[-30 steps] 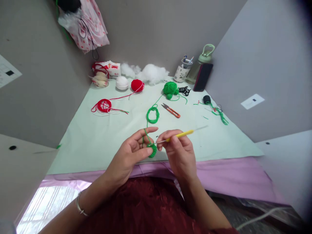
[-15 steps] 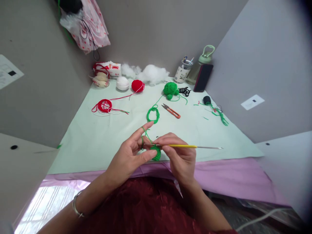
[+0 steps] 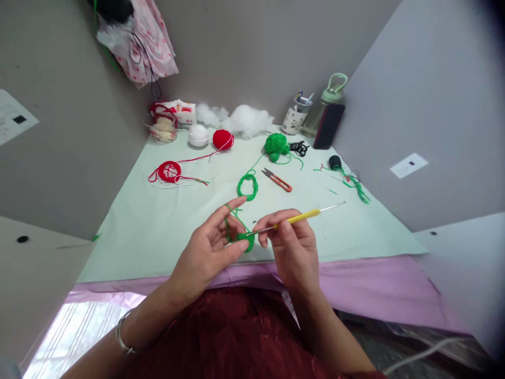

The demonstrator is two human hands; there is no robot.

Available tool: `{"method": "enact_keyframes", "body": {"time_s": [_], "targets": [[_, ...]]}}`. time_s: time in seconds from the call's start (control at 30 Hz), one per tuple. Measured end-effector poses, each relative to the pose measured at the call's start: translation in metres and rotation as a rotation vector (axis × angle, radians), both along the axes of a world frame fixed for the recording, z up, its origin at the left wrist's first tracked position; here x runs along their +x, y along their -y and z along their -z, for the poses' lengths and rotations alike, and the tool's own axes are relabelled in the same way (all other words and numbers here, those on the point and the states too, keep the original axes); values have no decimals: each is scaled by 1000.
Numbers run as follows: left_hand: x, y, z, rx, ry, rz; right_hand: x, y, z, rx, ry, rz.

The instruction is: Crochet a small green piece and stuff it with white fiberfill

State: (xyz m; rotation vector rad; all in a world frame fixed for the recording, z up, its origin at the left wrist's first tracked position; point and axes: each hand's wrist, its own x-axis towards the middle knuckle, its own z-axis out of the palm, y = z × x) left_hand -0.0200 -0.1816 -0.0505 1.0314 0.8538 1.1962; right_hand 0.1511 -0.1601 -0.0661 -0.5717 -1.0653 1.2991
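Between the thumb and fingers of my left hand (image 3: pixel 207 245) is a small green crochet piece (image 3: pixel 247 243). Green yarn loops round my left index finger, which is stretched out, and runs down to the piece. My right hand (image 3: pixel 296 245) grips a crochet hook (image 3: pixel 302 216) by its yellow handle; the hook slants up to the right, and its left tip meets the top edge of the piece. Just beyond my fingers lies a loose coil of green yarn (image 3: pixel 248 188), joined by a strand to a green yarn ball (image 3: pixel 275 143).
Orange thread snips (image 3: pixel 278 180) lie right of the coil. Farther left are red yarn (image 3: pixel 169 171), a red ball (image 3: pixel 223 139) and a white ball (image 3: pixel 198 136). White stuffing (image 3: pixel 249 121), a pen cup (image 3: pixel 295 117), a bottle (image 3: pixel 315 116) and a phone (image 3: pixel 329 126) line the back.
The hook has tilted from nearly level to slanting, its right end higher. My right fingers have drawn back from the piece, which has turned and shifted slightly left.
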Motion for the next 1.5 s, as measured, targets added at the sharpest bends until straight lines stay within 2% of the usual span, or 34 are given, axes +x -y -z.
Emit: {"method": "enact_keyframes", "body": {"time_s": [0.17, 0.37, 0.43, 0.5, 0.67, 0.87, 1.0, 1.13, 1.23, 1.4, 1.5], "targets": [[0, 1, 0, 27, -96, -64, 6, 6, 1, 190, 209, 104], [8, 4, -1, 38, -151, -202, 11, 11, 9, 743, 690, 319], [9, 5, -1, 23, -127, -217, 11, 10, 11, 826, 821, 365], [10, 5, -1, 23, -109, -221, 9, 8, 10, 806, 812, 369], [8, 5, -2, 33, -108, -189, 2, 7, 9, 660, 549, 362], [5, 3, 3, -24, 10, -131, -2, 12, 14, 577, 476, 370], [4, 3, 3, -48, 70, -157, 1, 12, 12, 545, 464, 292], [3, 2, -1, -134, 152, -162, -2, 15, 11, 517, 414, 289], [1, 0, -1, -226, 234, -62, -8, 17, 9, 403, 274, 276], [1, -3, 2, -315, 374, 49, -15, 11, 4, 115, 4, 97], [3, -3, 4, -313, 375, 61, -15, 7, 3, 80, -17, 93]]}}
